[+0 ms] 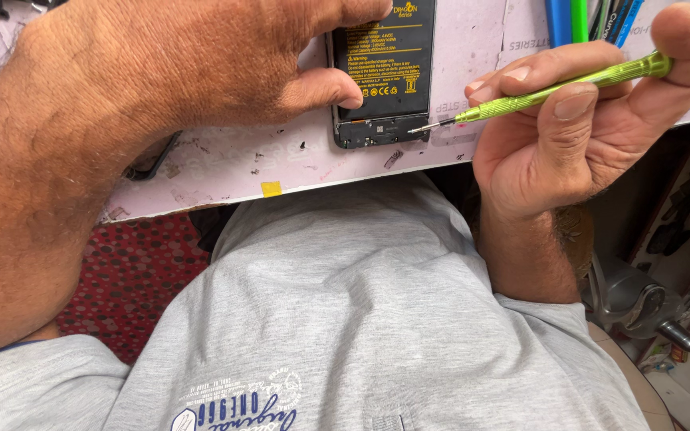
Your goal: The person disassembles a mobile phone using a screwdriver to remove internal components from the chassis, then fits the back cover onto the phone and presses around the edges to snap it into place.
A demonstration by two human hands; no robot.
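Scuffed white bench (225,172), phone (382,80) open, back up, at its near edge. Left hand (201,64) pressing phone flat; right hand (576,120) pinching green screwdriver (553,89), tip at bottom corner. Risk: tip slipping, gouging battery (385,56).

Lime-green precision screwdriver (557,90) with a silvery tip. Black phone battery (385,56) with yellow and white print, set in a dark opened phone (381,132). Pale pink, scuffed surface (225,164) bearing a small yellow tag (271,188). Light grey T-shirt (361,319) with navy print. Red cloth (133,275) dotted dark. Blue and green pens (569,20).
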